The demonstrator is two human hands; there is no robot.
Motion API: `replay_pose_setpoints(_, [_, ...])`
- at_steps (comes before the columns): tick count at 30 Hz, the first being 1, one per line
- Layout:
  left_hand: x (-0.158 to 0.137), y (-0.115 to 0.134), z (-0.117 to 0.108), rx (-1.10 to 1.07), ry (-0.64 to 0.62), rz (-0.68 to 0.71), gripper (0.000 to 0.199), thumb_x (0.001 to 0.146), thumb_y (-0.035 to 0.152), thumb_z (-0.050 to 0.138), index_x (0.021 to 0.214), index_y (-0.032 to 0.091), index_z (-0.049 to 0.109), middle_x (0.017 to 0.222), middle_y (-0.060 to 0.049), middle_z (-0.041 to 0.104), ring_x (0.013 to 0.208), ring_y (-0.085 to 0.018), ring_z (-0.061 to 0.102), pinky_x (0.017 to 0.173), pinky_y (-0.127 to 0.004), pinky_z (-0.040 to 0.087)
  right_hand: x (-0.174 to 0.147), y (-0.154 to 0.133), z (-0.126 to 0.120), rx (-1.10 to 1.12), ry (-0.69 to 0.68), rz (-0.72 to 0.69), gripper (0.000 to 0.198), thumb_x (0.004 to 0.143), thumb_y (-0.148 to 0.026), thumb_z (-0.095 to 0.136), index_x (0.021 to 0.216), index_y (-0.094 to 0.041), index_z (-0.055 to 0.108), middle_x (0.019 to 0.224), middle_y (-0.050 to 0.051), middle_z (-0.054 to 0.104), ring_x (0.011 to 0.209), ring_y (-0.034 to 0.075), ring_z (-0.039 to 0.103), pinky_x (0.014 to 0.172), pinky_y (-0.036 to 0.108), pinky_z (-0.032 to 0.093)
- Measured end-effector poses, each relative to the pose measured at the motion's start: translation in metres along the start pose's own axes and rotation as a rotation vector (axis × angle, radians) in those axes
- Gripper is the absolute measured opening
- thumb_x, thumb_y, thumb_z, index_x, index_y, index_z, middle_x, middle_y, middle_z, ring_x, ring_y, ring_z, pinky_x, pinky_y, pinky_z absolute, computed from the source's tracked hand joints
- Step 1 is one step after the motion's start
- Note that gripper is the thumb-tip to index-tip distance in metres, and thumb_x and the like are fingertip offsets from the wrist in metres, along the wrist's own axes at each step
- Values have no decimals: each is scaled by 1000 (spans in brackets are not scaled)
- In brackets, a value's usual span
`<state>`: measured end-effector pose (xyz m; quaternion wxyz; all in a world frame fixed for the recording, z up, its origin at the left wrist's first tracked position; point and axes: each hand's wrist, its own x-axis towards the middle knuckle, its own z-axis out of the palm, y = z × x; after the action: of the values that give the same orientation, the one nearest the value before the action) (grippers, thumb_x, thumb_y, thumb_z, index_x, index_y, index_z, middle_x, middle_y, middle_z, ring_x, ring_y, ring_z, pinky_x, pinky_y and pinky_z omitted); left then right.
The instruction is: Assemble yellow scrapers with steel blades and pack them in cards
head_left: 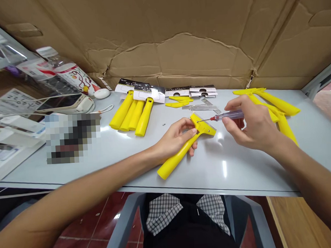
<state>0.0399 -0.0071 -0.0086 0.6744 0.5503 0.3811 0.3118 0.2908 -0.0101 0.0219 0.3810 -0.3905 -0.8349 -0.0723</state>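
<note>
A yellow scraper (180, 154) with a wide flat head is gripped near its neck by my left hand (180, 136). Its hollow handle end points down toward the table's front edge. My right hand (254, 125) is closed around the clear purplish handle of a screwdriver (228, 115), whose thin shaft points left. The screwdriver's tip meets the scraper head at a screw spot; whether it sits in the slot is too small to tell. Another screw shows on the head's right side. A small loose screw (163, 124) lies on the table left of my left hand.
Several carded yellow scrapers (144, 117) lie at the back left. Behind the work are yellow head pieces (179, 104), metal blades (200, 107) and folded cards (202, 91). More yellow scraper bodies (282, 103) are piled right. Bottles (71, 71) and a phone (61, 102) stand left; cardboard (178, 56) walls the back.
</note>
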Motion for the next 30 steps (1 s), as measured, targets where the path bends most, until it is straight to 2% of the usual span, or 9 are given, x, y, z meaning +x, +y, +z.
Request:
replay_pose_setpoints(3, [0, 0, 0, -13, 7, -1, 25, 99, 34, 67, 110, 19, 50, 75, -1, 66, 54, -15, 65, 50, -29, 54, -1, 1, 0, 31, -20, 20, 8, 96, -28, 64, 102, -23, 61, 77, 0, 74, 54, 15, 66, 50, 28, 47])
replay_pose_setpoints(8, [2, 1, -2, -37, 36, -37, 20, 100, 29, 64, 111, 18, 51, 79, -2, 68, 53, -13, 65, 51, -28, 53, -2, 0, 5, -81, 93, 14, 17, 95, -36, 72, 86, -23, 65, 58, -3, 66, 44, 14, 59, 47, 29, 44])
replay_pose_setpoints(10, [3, 1, -1, -25, 39, -39, 20, 101, 30, 64, 111, 18, 51, 76, -1, 68, 52, -13, 65, 51, -27, 53, 0, -1, 6, -74, 111, 6, 17, 95, -35, 73, 85, -24, 66, 56, -4, 66, 44, 14, 59, 46, 29, 43])
replay_pose_setpoints(14, [2, 0, -1, 4, -3, -42, 25, 101, 34, 65, 114, 18, 51, 73, 0, 67, 51, -14, 65, 49, -28, 55, 5, -1, 2, 82, 59, -74, 5, 97, -22, 67, 93, -25, 67, 78, -1, 76, 55, 14, 65, 52, 29, 51])
replay_pose_setpoints(17, [1, 0, -1, 11, -41, -51, 26, 101, 35, 66, 115, 18, 51, 74, 0, 67, 52, -15, 66, 49, -28, 55, 7, 1, -3, 151, -2, -127, 11, 97, -17, 62, 99, -26, 68, 91, 2, 77, 72, 18, 72, 59, 31, 56])
replay_pose_setpoints(20, [0, 0, -2, -2, -55, -57, 25, 101, 34, 65, 115, 18, 52, 73, 0, 67, 51, -14, 65, 48, -28, 55, 6, 3, -4, 107, 6, -115, 12, 96, -20, 66, 106, -27, 68, 91, 1, 79, 65, 17, 72, 57, 31, 56])
replay_pose_setpoints(23, [-1, 1, -2, -7, -57, -61, 25, 101, 32, 65, 116, 17, 53, 72, -1, 67, 50, -14, 65, 49, -28, 54, 2, 3, -2, 44, 75, -60, 13, 95, -27, 73, 106, -24, 67, 79, -1, 78, 52, 15, 68, 51, 29, 53])
replay_pose_setpoints(25, [-1, 2, -1, 4, -48, -64, 24, 102, 32, 65, 117, 17, 53, 70, 0, 66, 50, -14, 65, 49, -27, 53, 1, 3, 1, -10, 121, -45, 15, 94, -36, 75, 95, -24, 67, 65, -3, 73, 47, 15, 65, 47, 29, 48])
replay_pose_setpoints(30, [-2, 2, 0, 31, -54, -53, 22, 103, 31, 63, 116, 17, 53, 71, 1, 65, 49, -13, 64, 47, -26, 53, 2, 2, 1, -156, 239, -47, 45, 96, -53, 69, 66, -25, 52, 44, -5, 53, 38, 12, 47, 42, 30, 33])
